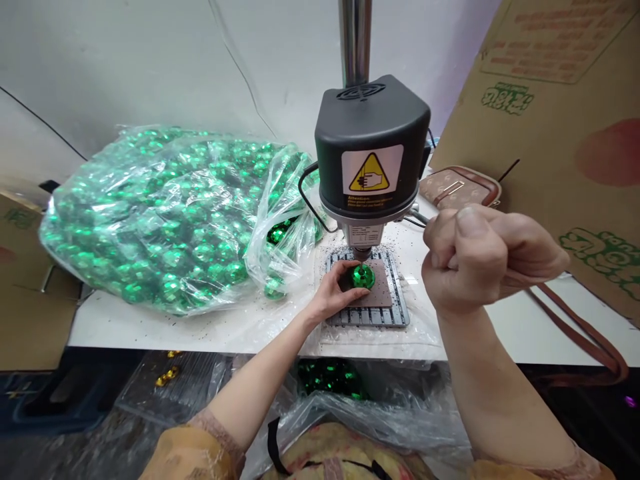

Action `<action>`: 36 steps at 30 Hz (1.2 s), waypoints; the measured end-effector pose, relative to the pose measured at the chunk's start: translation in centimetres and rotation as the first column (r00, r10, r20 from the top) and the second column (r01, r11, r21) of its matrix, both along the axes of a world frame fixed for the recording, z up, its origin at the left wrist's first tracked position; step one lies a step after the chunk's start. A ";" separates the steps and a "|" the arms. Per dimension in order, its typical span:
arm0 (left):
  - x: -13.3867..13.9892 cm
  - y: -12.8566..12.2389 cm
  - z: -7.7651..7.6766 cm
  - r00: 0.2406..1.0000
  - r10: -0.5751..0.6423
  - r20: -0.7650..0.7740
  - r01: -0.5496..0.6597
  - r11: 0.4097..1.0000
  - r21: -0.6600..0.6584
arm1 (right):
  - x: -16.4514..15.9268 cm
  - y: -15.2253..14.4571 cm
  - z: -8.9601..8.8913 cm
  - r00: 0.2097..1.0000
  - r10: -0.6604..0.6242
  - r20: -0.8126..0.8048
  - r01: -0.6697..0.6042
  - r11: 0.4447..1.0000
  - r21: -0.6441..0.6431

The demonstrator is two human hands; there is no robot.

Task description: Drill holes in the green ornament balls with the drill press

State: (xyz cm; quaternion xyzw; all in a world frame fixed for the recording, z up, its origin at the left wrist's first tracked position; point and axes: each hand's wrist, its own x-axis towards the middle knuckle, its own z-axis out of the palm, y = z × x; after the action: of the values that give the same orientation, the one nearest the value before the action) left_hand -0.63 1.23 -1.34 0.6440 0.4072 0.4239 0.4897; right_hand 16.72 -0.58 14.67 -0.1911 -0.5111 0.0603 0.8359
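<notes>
My left hand (340, 290) grips a shiny green faceted ball (363, 276) between thumb and fingers. The ball rests on a brown square pad (383, 293) on the slotted metal base (400, 313) of a small drill press (373, 147). Right above the ball is the press's chuck (363, 253), its bit at the ball's top. Raised at the right, my right hand (480, 260) is closed in a fist at the end of the press's feed lever (419, 217); the fingers hide the lever's end.
A big clear bag (150, 220) of green faceted balls lies at the left, its mouth facing the press. Behind my right hand are a patterned pouch (463, 187) and a cardboard box (550, 133). More green balls (333, 377) lie in plastic below the table's front edge. Dark shavings dot the tabletop.
</notes>
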 end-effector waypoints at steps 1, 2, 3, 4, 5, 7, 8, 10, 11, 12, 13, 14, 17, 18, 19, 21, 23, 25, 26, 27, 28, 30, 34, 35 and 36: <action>0.0 0.0 0.0 1.000 0.002 0.000 -0.002 1.000 -0.001 | 0.1 -0.1 -0.2 1.000 -0.010 0.003 0.010 1.000 -0.009; 0.0 0.0 0.0 1.000 0.002 0.000 -0.002 1.000 -0.001 | 0.1 -0.1 -0.3 1.000 -0.022 0.006 0.022 1.000 -0.015; 0.0 0.0 0.0 1.000 0.004 0.002 -0.004 1.000 0.001 | 0.2 -0.2 -0.4 0.999 -0.032 0.009 0.032 0.999 -0.015; 0.1 0.0 0.0 1.000 0.006 0.005 -0.006 1.000 0.004 | 0.2 -0.2 -0.5 0.999 -0.040 0.009 0.040 0.999 -0.016; 0.1 0.0 0.0 1.000 0.008 0.005 -0.008 1.000 0.007 | 0.3 -0.2 -0.6 0.999 -0.045 0.006 0.045 0.999 -0.012; 0.0 -0.1 0.1 1.000 0.012 -0.004 -0.012 1.000 0.015 | 0.4 -0.2 -0.7 0.999 -0.036 0.027 0.036 0.999 -0.017; 0.0 -0.1 0.1 1.000 0.013 -0.011 -0.012 1.000 0.018 | 0.4 -0.1 -0.9 0.999 -0.028 0.042 0.029 1.000 -0.013; 0.0 -0.1 0.1 1.000 0.009 -0.021 -0.008 1.000 0.019 | 0.5 0.0 -1.1 0.998 -0.017 0.065 0.016 1.000 0.018; 0.0 -0.1 0.1 1.000 0.006 -0.022 -0.006 1.000 0.019 | 0.5 0.0 -1.3 0.997 -0.014 0.075 0.010 0.999 0.044; 0.0 -0.1 0.1 1.000 0.004 -0.019 -0.003 1.000 0.019 | 0.5 0.1 -1.4 0.997 -0.015 0.078 0.010 0.997 0.071; 0.0 -0.1 0.1 1.000 0.003 -0.014 -0.003 1.000 0.020 | 0.6 0.1 -1.6 0.997 -0.016 0.076 0.009 0.996 0.089; 0.0 -0.1 0.1 1.000 0.003 -0.008 -0.003 1.000 0.021 | 0.6 0.1 -1.7 0.997 -0.008 0.081 0.001 0.996 0.089; 0.0 -0.1 0.1 1.000 0.005 0.006 -0.005 1.000 0.027 | 0.6 0.1 -1.8 0.996 0.029 0.090 -0.036 0.997 0.072; 0.1 -0.1 0.1 1.000 0.006 0.006 -0.006 1.000 0.027 | 0.6 0.1 -1.8 0.994 0.041 0.097 -0.048 0.996 0.073; 0.1 -0.1 0.1 1.000 0.006 0.004 -0.006 1.000 0.027 | 0.6 0.0 -1.8 0.994 0.046 0.104 -0.055 0.995 0.084; 0.1 -0.1 0.0 1.000 0.008 0.003 -0.008 1.000 0.022 | 0.6 0.0 -1.9 0.993 0.043 0.112 -0.056 0.992 0.114; 0.0 -0.1 -0.1 1.000 0.005 0.008 -0.006 1.000 0.014 | 0.6 0.0 -1.9 0.992 0.044 0.115 -0.059 0.990 0.129; 0.0 0.0 -0.3 1.000 0.000 0.014 0.000 1.000 0.008 | 0.7 0.1 -2.0 0.992 0.045 0.117 -0.061 0.989 0.136; 0.0 0.0 -0.3 1.000 -0.003 0.016 0.003 1.000 0.005 | 0.7 0.1 -2.1 0.992 0.045 0.118 -0.061 0.988 0.139; 0.0 0.0 -0.4 1.000 -0.007 0.018 0.006 1.000 0.002 | 0.7 0.2 -2.3 0.992 0.044 0.120 -0.061 0.988 0.144; 0.0 0.0 -0.4 1.000 -0.010 0.020 0.010 1.000 -0.001 | 0.8 0.2 -2.5 0.992 0.043 0.123 -0.061 0.987 0.151; 0.0 0.0 -0.4 1.000 -0.013 0.019 0.013 1.000 -0.007 | 0.7 0.3 -3.0 0.991 0.033 0.129 -0.055 0.984 0.169; -0.1 -0.1 -0.2 1.000 0.001 0.020 -0.001 1.000 -0.011 | 0.4 -0.1 -3.2 0.993 0.018 0.119 -0.039 0.984 0.176; -0.1 -0.1 -0.2 1.000 0.001 0.021 0.000 1.000 -0.011 | 0.3 -0.3 -2.8 0.994 0.030 0.106 -0.045 0.988 0.146; -0.1 -0.1 -0.1 1.000 -0.001 0.023 0.002 1.000 -0.012 | 0.2 -0.4 -2.2 0.994 0.053 0.092 -0.061 0.994 0.090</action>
State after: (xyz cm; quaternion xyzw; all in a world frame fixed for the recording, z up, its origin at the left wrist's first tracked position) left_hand -0.72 1.11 -1.44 0.6364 0.4037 0.4283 0.4986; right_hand 16.89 -1.00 12.51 -0.1398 -0.5555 0.0518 0.8180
